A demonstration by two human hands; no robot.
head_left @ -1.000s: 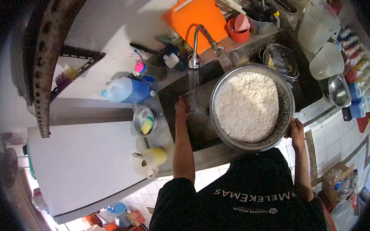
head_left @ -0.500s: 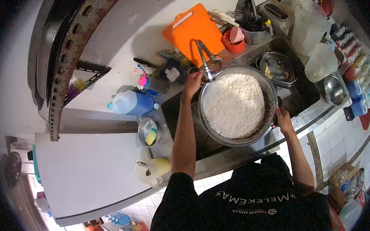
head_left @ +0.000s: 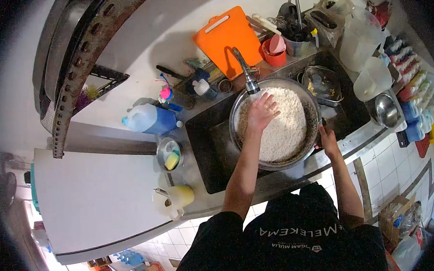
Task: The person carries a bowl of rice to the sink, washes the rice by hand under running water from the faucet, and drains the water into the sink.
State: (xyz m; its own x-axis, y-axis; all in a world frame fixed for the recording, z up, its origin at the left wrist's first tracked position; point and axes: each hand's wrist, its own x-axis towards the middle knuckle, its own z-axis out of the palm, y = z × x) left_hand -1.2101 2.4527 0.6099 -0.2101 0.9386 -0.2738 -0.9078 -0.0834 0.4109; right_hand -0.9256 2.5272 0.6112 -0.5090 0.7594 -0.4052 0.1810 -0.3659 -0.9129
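A large round metal pot [head_left: 237,144] is in the sink, holding a heap of white grains [head_left: 287,127] that look like rice. My left hand [head_left: 262,112] is open, fingers spread, over the left part of the grains and just below the faucet [head_left: 251,84]. Whether its fingers touch the grains I cannot tell. At the pot's right side, my right hand [head_left: 328,138] is closed around a dark handle, mostly hidden by the fingers.
Behind the sink [head_left: 205,151] leans an orange cutting board [head_left: 226,39], beside red and pink cups [head_left: 275,54]. A wire strainer [head_left: 322,83] lies in the sink's far right. On the left stand a jug of blue liquid [head_left: 152,119], a sponge bowl [head_left: 170,155] and a pitcher [head_left: 176,199].
My left hand has moved right, from beside the faucet to over the grains, and its fingers have spread. The faucet's spout points slightly further right. My right hand stays at the handle.
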